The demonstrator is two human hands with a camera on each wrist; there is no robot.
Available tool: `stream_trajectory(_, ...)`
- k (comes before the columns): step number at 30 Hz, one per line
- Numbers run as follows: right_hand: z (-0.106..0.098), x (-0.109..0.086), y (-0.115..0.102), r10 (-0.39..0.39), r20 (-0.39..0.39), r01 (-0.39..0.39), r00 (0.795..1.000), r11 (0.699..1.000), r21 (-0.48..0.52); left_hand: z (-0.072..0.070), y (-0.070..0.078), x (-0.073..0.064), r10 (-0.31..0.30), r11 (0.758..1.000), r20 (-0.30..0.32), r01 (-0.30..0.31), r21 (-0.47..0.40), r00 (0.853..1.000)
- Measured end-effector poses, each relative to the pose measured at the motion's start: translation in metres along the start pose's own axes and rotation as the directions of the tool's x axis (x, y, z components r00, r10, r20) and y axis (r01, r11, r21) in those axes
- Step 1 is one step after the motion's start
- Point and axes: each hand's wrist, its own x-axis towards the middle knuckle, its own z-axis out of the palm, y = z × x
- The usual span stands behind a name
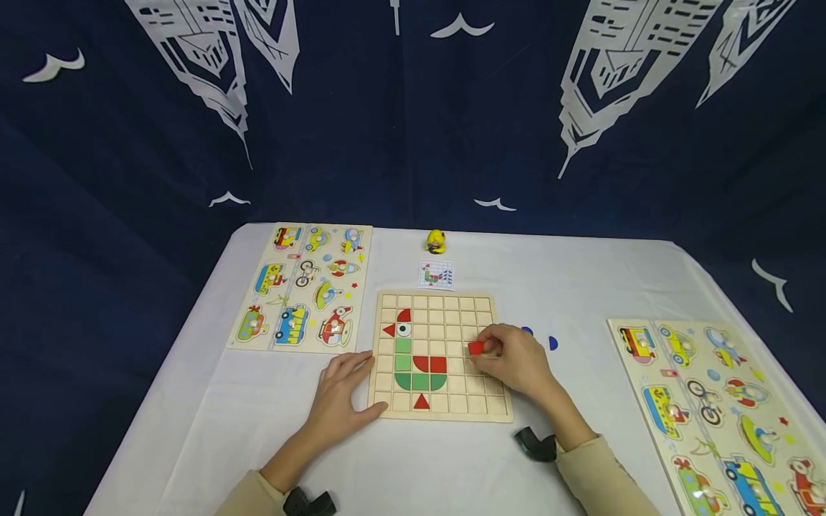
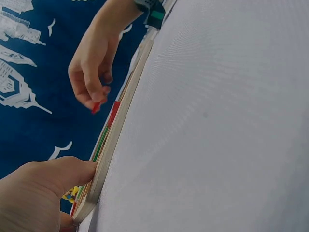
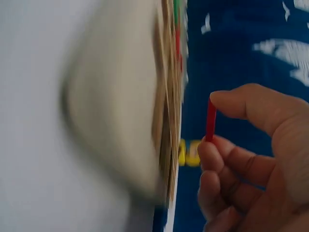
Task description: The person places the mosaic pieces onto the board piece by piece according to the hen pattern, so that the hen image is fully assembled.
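Observation:
My right hand (image 1: pixel 519 360) pinches a small red square tile (image 1: pixel 475 348) between thumb and fingertips, over the right side of a wooden grid board (image 1: pixel 467 403). In the right wrist view the tile (image 3: pixel 211 121) shows edge-on. My left hand (image 1: pixel 338 394) rests at the board's left edge, thumb at the near left corner and fingers extended along the side. On the board, red and green tiles (image 1: pixel 420 382) form a bird-like figure with a round eye tile (image 1: pixel 403 330). A red triangle (image 1: pixel 421 402) lies below it.
Two blue pieces (image 1: pixel 553 343) lie right of the board, one partly behind my right hand. Beyond the board are a pattern card (image 1: pixel 436 275) and a yellow toy figure (image 1: pixel 435 242). Vehicle picture boards lie at left (image 1: pixel 299 288) and right (image 1: pixel 716 416).

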Motion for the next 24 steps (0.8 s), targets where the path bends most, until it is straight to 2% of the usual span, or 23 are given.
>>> stream_trajectory(3,0.009,-0.002,-0.010,0.020,0.026,-0.020,0.999,1.000,-0.006,0.001,0.000,0.000,0.006,1.000,-0.004,-0.006,0.008,1.000)
stream_trajectory(11,0.024,-0.004,-0.019,-0.014,0.042,0.015,0.999,0.999,-0.044,0.000,0.000,0.000,-0.029,0.999,0.020,0.030,-0.026,0.999)
stream_trajectory(16,0.027,-0.005,-0.020,-0.031,0.035,0.033,0.999,0.998,-0.059,-0.001,0.000,0.000,-0.025,0.999,0.016,0.025,-0.024,1.000)
stream_trajectory(24,0.026,-0.006,-0.018,-0.067,0.054,0.068,0.996,0.997,-0.030,-0.001,0.000,0.000,-0.024,0.999,0.022,0.025,-0.023,0.999)
